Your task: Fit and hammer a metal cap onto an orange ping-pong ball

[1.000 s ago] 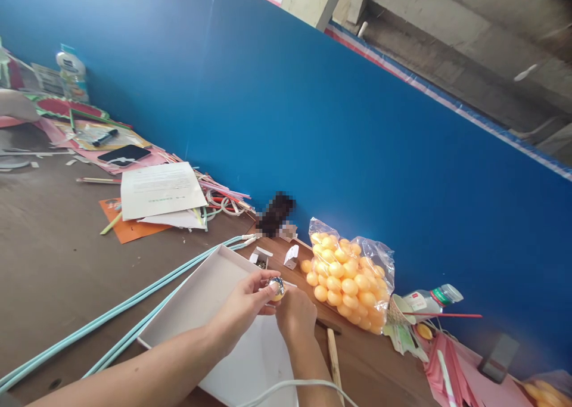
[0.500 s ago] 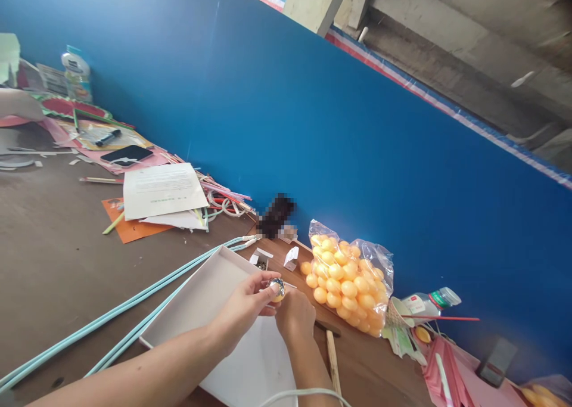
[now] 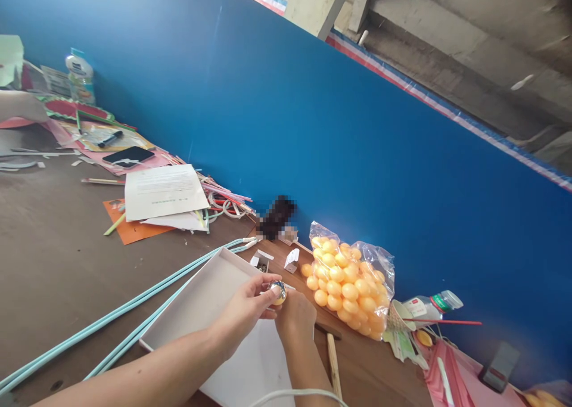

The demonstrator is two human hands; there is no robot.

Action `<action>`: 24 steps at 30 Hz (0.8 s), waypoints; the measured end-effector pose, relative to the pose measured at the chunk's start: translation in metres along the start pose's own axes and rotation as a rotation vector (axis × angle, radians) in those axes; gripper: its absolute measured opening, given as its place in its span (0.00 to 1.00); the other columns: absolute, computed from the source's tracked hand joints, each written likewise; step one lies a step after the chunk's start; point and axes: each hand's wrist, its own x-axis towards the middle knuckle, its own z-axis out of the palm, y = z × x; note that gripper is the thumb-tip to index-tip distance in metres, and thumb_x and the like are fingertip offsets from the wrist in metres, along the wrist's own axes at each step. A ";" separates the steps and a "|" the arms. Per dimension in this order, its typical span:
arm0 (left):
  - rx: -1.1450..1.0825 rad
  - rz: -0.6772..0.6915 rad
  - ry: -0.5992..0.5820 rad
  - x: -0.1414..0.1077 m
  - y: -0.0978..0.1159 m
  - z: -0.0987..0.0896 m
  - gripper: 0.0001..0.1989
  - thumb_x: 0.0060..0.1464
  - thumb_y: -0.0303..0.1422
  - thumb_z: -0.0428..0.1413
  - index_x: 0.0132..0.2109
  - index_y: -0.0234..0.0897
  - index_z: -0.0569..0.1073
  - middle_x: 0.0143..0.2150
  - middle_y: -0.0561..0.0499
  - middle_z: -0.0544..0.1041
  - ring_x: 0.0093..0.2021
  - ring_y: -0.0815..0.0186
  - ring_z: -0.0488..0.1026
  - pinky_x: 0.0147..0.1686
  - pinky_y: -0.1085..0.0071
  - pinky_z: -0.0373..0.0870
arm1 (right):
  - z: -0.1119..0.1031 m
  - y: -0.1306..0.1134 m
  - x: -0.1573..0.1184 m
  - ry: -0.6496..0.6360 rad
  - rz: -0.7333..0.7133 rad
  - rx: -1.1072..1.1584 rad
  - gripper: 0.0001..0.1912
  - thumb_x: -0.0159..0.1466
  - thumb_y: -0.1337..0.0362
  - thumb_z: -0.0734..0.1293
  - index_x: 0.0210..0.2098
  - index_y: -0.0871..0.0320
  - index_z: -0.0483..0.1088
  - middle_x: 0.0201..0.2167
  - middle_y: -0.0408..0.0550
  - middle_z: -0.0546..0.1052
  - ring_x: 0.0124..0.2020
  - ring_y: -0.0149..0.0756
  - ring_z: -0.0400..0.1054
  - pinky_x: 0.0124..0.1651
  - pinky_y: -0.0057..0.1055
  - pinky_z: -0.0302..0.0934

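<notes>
My left hand [image 3: 250, 305] is closed around a shiny metal ball [image 3: 277, 292], gripping it between thumb and fingers above a shallow white box [image 3: 210, 300]. Close beside the ball is my right hand [image 3: 295, 316], curled with its back toward me. Its fingers are mostly hidden, and I cannot make out what they hold. Just beyond the hands, a small open carton [image 3: 261, 260] contains small metallic pieces. Another little white carton [image 3: 292, 260] stands to its right. A wooden-handled hammer [image 3: 333, 362] lies right of my right forearm.
A clear bag of orange balls [image 3: 351, 282] rests against the blue partition [image 3: 286, 115]. Light-blue cords [image 3: 134, 308] cross the table at left. Papers [image 3: 165, 192], sticks and a phone [image 3: 128, 157] lie farther left. At right are a plastic bottle [image 3: 435, 307] and pink paper [image 3: 469, 365].
The view has shifted very slightly. Both hands keep nearly the same position, with the metal ball still in my left hand.
</notes>
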 end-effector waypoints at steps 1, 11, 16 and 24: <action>0.001 0.002 0.007 0.000 0.000 0.000 0.25 0.42 0.45 0.60 0.46 0.38 0.71 0.42 0.46 0.74 0.36 0.64 0.72 0.37 0.69 0.67 | -0.001 -0.001 0.000 -0.003 -0.005 0.004 0.12 0.60 0.58 0.60 0.33 0.50 0.74 0.31 0.49 0.79 0.34 0.40 0.73 0.34 0.32 0.60; 0.002 -0.003 -0.001 -0.002 0.002 0.001 0.25 0.43 0.46 0.60 0.47 0.37 0.70 0.42 0.45 0.73 0.37 0.63 0.72 0.37 0.68 0.68 | 0.000 -0.001 -0.005 0.003 -0.021 0.062 0.13 0.61 0.58 0.57 0.36 0.45 0.73 0.31 0.43 0.79 0.34 0.39 0.73 0.33 0.31 0.59; -0.006 -0.004 0.007 -0.001 0.000 0.001 0.25 0.42 0.46 0.60 0.46 0.38 0.70 0.43 0.45 0.74 0.37 0.63 0.72 0.37 0.69 0.68 | 0.003 -0.001 -0.005 0.012 -0.022 0.076 0.15 0.62 0.56 0.56 0.35 0.46 0.73 0.31 0.44 0.79 0.33 0.39 0.73 0.31 0.30 0.58; -0.008 0.003 -0.007 0.002 -0.001 -0.001 0.26 0.43 0.46 0.59 0.48 0.37 0.69 0.42 0.45 0.74 0.39 0.62 0.72 0.38 0.68 0.69 | -0.007 0.003 -0.006 -0.018 -0.067 0.102 0.18 0.62 0.51 0.54 0.30 0.47 0.73 0.31 0.40 0.78 0.34 0.34 0.72 0.29 0.27 0.56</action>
